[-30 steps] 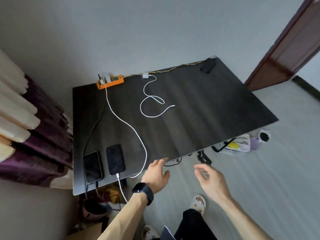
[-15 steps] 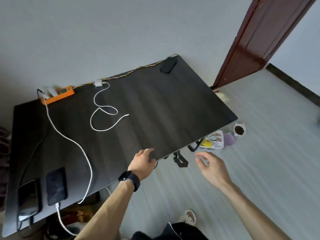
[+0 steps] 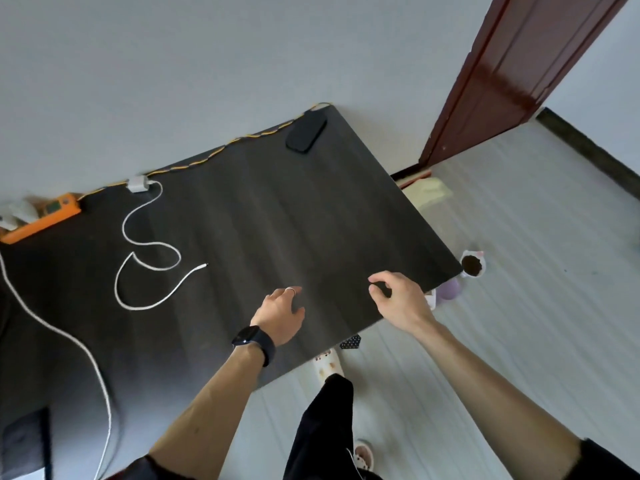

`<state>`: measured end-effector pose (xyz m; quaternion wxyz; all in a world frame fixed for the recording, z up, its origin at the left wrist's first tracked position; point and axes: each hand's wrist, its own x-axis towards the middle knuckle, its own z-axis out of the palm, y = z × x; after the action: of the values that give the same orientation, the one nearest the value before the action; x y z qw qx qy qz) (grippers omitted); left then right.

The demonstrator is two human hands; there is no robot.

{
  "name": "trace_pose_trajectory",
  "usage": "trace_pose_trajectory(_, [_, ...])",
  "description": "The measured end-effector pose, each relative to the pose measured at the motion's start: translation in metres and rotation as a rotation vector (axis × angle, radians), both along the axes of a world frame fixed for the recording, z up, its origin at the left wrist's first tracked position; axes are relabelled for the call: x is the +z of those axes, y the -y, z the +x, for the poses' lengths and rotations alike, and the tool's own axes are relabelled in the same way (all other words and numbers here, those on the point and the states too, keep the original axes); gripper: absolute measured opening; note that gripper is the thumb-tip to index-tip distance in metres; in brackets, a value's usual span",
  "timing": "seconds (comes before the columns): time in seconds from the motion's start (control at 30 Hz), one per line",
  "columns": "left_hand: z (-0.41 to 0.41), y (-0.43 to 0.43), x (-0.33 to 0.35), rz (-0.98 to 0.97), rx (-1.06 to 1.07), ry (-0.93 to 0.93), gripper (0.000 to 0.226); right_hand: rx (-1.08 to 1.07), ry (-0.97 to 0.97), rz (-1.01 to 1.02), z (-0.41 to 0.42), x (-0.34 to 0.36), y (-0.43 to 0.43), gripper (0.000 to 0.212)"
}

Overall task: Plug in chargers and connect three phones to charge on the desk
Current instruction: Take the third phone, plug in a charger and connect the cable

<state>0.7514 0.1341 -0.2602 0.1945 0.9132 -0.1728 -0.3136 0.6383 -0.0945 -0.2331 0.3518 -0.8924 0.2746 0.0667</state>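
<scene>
A black phone [image 3: 306,131] lies at the far right corner of the dark desk [image 3: 311,209], with no cable in it. A white charger brick [image 3: 138,183] sits at the desk's back edge; its white cable [image 3: 149,268] curls over the desk with its free plug end bare. An orange power strip [image 3: 41,220] at the back left carries white plugs. A second white cable [image 3: 69,337] runs from there toward another phone [image 3: 26,441], cut off at the bottom left. My left hand [image 3: 282,313], with a ring and black watch, hovers over the desk, holding nothing. My right hand [image 3: 398,299] hovers near the front edge, fingers curled, holding nothing.
A yellow braided cord [image 3: 242,142] runs along the desk's back edge against the grey wall. A brown door [image 3: 502,81] stands at the right. On the floor by the desk's right corner sit a small white pot of soil [image 3: 471,265] and a purple object [image 3: 448,289].
The view has swung right and closer to the desk. Both my hands have moved from the front edge up over the desk surface. The left-side phones have mostly slid out of view.
</scene>
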Motion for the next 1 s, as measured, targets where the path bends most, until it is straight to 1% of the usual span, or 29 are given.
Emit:
trace_pose_trajectory(0.2, [0.097,0.059,-0.019,0.020,-0.039,-0.016,0.048,0.042,-0.138,-0.044,0.085,-0.030,0.056,0.035])
trace_pose_trajectory(0.4, [0.205,0.118,-0.027,0.015,-0.083,0.080,0.052,0.133,-0.306,-0.145,0.187,-0.060,0.101,0.054])
trace_pose_trajectory(0.57, [0.285,0.160,-0.035,0.018,-0.098,0.202,0.059,0.220,-0.343,-0.282,0.255,-0.096,0.129,0.064])
trace_pose_trajectory(0.7, [0.340,0.187,-0.057,0.073,-0.081,0.276,0.065,0.280,-0.334,-0.342,0.276,-0.129,0.143,0.069])
trace_pose_trajectory(0.83, [0.382,0.210,-0.076,0.106,-0.056,0.340,0.072,0.275,-0.317,-0.396,0.272,-0.147,0.140,0.069])
trace_pose_trajectory(0.9, [0.399,0.217,-0.086,0.116,-0.027,0.361,0.075,0.297,-0.326,-0.371,0.278,-0.151,0.141,0.069])
trace_pose_trajectory(1.0, [0.413,0.235,-0.102,0.142,0.015,0.321,0.080,0.306,-0.344,-0.325,0.276,-0.151,0.144,0.069])
